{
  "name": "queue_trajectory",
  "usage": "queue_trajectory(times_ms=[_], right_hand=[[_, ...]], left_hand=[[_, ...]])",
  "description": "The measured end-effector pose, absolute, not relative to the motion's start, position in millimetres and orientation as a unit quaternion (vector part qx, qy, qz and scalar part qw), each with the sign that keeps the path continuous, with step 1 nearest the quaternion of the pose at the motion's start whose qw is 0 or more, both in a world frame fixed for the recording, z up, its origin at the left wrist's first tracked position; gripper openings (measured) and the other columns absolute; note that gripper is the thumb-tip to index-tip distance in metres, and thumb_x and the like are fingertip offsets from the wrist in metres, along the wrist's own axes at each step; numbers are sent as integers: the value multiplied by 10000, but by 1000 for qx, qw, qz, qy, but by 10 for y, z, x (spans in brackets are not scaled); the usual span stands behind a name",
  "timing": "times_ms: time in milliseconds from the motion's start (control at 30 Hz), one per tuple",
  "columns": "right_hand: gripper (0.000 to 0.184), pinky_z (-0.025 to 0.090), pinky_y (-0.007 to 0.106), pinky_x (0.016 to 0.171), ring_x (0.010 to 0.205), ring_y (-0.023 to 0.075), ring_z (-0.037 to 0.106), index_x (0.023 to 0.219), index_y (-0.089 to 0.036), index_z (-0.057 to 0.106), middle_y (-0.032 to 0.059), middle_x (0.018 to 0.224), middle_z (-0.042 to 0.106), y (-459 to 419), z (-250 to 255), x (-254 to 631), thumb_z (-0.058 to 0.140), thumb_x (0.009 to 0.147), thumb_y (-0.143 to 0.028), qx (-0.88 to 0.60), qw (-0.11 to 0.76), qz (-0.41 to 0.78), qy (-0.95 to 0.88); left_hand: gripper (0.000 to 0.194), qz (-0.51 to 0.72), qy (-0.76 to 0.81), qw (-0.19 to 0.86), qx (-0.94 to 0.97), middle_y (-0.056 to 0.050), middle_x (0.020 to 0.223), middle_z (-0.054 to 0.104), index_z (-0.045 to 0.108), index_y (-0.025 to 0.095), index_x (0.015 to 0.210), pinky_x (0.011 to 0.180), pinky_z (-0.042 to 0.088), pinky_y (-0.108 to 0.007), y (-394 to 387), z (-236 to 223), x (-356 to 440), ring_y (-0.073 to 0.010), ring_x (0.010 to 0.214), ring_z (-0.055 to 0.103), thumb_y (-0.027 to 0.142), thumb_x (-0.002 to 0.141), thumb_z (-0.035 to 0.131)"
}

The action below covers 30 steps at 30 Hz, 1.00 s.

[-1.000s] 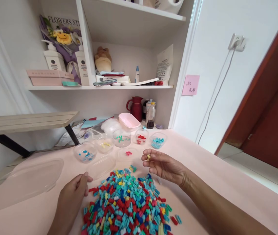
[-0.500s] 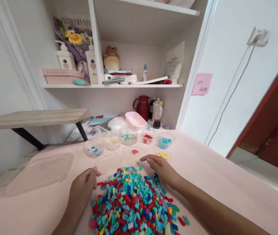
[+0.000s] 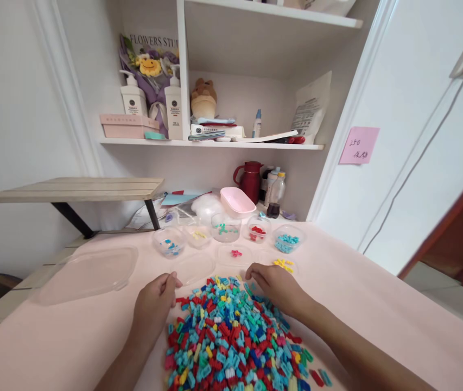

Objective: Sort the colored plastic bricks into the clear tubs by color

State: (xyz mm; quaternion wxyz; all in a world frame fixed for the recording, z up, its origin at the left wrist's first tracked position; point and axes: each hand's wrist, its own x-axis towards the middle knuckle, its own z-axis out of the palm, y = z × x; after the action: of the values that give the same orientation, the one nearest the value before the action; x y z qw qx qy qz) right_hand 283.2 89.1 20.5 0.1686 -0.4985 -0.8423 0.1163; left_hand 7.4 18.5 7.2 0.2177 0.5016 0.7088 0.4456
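A large heap of small plastic building bricks (image 3: 231, 336) in red, blue, teal, green and yellow covers the near middle of the table. My left hand (image 3: 156, 301) rests at the heap's left edge, thumb and fingers drawn together; whatever is between them is hidden. At the far right edge of the heap, my right hand (image 3: 278, 288) is bent down with its fingers curled together over a few loose bricks. A green brick (image 3: 248, 289) lies just under those fingertips. Beyond the right hand is a shallow clear dish with yellow bricks (image 3: 283, 265).
Clear tubs hold sorted bricks: blue (image 3: 170, 248), pale yellow (image 3: 198, 235), green (image 3: 221, 229), red (image 3: 258, 232) and teal (image 3: 287, 242). Pink bricks (image 3: 236, 253) lie on a clear lid. A large clear lid (image 3: 88, 274) is at left; a pink basin (image 3: 237, 201) and red jug (image 3: 250, 182) stand behind.
My right hand's outstretched fingers have curled downward and come closer to the heap's far edge. My left hand stays closed beside the heap. The whole view has shifted left.
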Motion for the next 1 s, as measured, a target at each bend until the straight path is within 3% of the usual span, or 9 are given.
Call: queue_trajectory(times_ms=[167, 467, 733, 867, 1000], right_hand=[[291, 414, 287, 723, 851, 218, 646, 1006, -259, 704, 48, 976, 729, 912, 201, 2794, 433, 908, -306, -478, 221, 112, -843], [321, 398, 264, 692, 845, 207, 649, 1154, -351, 657, 30, 972, 725, 944, 70, 2701, 443, 918, -316, -479, 157, 34, -863], [272, 388, 269, 733, 886, 204, 633, 1021, -299, 706, 30, 953, 726, 938, 80, 2674, 468, 891, -281, -467, 182, 86, -861], [154, 384, 266, 646, 689, 174, 592, 878, -225, 706, 19, 743, 688, 944, 110, 2692, 579, 808, -276, -478, 278, 205, -807], [213, 297, 197, 428, 431, 76, 403, 883, -176, 645, -62, 522, 492, 926, 211, 2725, 641, 793, -369, -406, 404, 559, -599]], left_hand=[[419, 438, 714, 212, 503, 47, 434, 502, 640, 224, 672, 539, 340, -262, 185, 79, 82, -172, 487, 503, 568, 794, 436], [436, 424, 721, 206, 507, 46, 453, 519, 645, 230, 696, 555, 349, -262, 193, 60, 80, -170, 512, 514, 574, 820, 407], [434, 419, 726, 208, 504, 50, 446, 505, 638, 231, 700, 546, 341, -263, 203, 37, 62, -167, 498, 496, 575, 819, 401], [446, 423, 723, 212, 504, 47, 440, 500, 633, 225, 695, 553, 348, -267, 204, 41, 56, -176, 505, 508, 584, 811, 396], [466, 434, 713, 216, 506, 44, 433, 497, 627, 223, 682, 563, 351, -273, 215, 26, 33, -186, 515, 518, 606, 803, 391]])
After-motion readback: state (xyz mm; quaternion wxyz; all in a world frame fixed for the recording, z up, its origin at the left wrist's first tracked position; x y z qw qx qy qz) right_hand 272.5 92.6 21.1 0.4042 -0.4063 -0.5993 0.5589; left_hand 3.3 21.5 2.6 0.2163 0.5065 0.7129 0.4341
